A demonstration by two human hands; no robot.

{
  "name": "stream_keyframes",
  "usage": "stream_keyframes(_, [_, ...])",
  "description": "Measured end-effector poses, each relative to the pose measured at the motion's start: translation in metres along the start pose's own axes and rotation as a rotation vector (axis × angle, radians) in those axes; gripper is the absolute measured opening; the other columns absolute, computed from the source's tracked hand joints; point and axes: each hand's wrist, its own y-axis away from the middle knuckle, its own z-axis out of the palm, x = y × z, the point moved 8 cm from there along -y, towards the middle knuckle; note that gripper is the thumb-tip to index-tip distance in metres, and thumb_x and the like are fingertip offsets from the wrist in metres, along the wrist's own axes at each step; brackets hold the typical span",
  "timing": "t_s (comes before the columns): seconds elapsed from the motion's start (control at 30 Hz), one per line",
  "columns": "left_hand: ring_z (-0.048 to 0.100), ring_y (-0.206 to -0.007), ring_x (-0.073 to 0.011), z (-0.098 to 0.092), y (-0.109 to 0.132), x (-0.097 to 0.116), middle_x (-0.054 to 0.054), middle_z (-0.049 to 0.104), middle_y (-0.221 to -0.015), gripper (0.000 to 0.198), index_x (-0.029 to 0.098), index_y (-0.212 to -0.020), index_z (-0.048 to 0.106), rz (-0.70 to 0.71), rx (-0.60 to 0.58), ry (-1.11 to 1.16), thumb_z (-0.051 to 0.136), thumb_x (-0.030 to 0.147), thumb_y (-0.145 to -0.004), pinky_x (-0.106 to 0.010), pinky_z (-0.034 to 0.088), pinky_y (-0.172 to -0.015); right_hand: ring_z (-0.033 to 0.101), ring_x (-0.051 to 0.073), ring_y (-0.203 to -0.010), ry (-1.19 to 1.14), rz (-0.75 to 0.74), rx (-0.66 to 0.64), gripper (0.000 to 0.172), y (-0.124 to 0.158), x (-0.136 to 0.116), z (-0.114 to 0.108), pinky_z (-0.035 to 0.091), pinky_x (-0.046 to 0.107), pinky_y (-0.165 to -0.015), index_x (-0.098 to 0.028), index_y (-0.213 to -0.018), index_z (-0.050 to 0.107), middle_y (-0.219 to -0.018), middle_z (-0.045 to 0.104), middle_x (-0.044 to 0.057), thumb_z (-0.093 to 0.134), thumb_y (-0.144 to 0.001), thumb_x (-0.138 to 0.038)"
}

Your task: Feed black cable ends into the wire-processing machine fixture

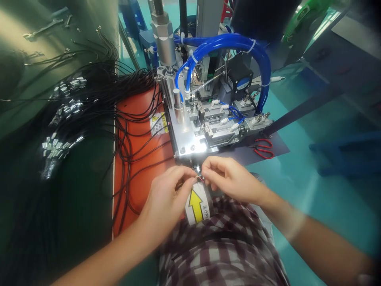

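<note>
Both hands meet just in front of the metal machine, over a white cylinder with a yellow arrow label. My left hand pinches a thin black cable and a small metal connector between thumb and fingers. My right hand is closed in a pinch on the same small connector, where thin red wire ends show. The fingertips of the two hands nearly touch. How the cable runs under my left hand is hidden.
A large bundle of black cables with metal ends spreads over the dark table and an orange mat at the left. Blue air hoses loop over the machine. Red-handled scissors lie at its right. A teal floor lies beyond.
</note>
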Motion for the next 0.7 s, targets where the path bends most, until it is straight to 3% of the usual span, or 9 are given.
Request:
stream_keyframes(0.23, [0.060, -0.074, -0.0130, -0.010, -0.003, 0.005, 0.000, 0.063, -0.082, 0.009, 0.019, -0.092, 0.065, 0.231, 0.076, -0.251, 0.055, 0.020, -0.091, -0.021, 0.045, -0.067, 0.055, 0.010, -0.055, -0.061, 0.041, 0.030, 0.018, -0.011, 0.017, -0.008, 0.042, 0.022, -0.053, -0.018, -0.076, 0.053, -0.069, 0.059, -0.002, 0.051, -0.092, -0.027])
stream_keyframes(0.4, [0.062, -0.082, -0.0136, -0.001, 0.000, 0.009, -0.007, 0.059, -0.091, 0.025, 0.011, -0.107, 0.064, 0.454, 0.057, -0.349, 0.045, 0.008, -0.092, -0.020, 0.048, -0.073, 0.052, 0.009, -0.052, -0.106, 0.085, 0.072, 0.019, -0.013, 0.029, -0.008, 0.040, 0.022, -0.051, -0.018, -0.075, 0.053, -0.067, 0.058, -0.003, 0.053, -0.091, -0.028])
stream_keyframes(0.7, [0.058, -0.064, -0.0122, 0.002, 0.004, 0.007, -0.007, 0.056, -0.087, 0.033, 0.012, -0.115, 0.067, 0.583, 0.104, -0.513, 0.044, 0.006, -0.091, -0.021, 0.044, -0.052, 0.050, 0.009, -0.055, -0.106, 0.120, 0.136, 0.019, -0.016, 0.035, -0.005, 0.039, 0.022, -0.053, -0.017, -0.073, 0.055, -0.065, 0.058, -0.003, 0.054, -0.090, -0.026])
